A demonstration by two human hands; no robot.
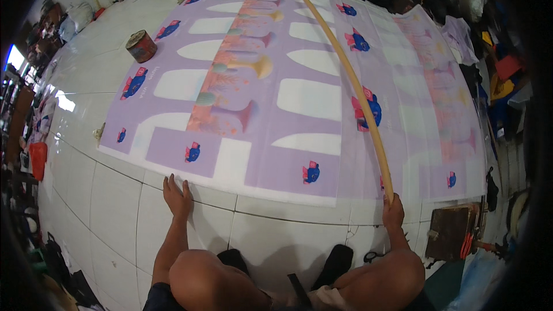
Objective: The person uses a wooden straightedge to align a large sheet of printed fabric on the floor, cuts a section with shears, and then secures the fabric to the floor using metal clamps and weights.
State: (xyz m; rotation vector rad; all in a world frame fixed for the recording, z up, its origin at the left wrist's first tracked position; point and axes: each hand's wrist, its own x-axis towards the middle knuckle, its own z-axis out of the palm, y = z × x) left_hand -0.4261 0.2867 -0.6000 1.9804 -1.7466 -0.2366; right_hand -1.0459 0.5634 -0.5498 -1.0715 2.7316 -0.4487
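Observation:
A large lilac printed fabric sheet [273, 164] lies spread on the floor, with white cut-out shapes, a pink-orange band and small blue and pink figures. Over its right part lies a thin, see-through layer [412, 161]. My right hand [393, 212] grips the near end of a long wooden stick [358, 89], which runs across the sheet to its far edge. At the sheet's near left edge, my left hand [177, 194] has its fingers apart and holds nothing. Whether its fingertips touch the floor or the sheet's edge, I cannot tell.
A rusty red can [141, 46] stands by the sheet's left edge. Near my right knee are a brown block-like object [452, 231], red-handled scissors [466, 246] and a dark pair of scissors [373, 257]. Piled bags and cloth [507, 80] line the right side.

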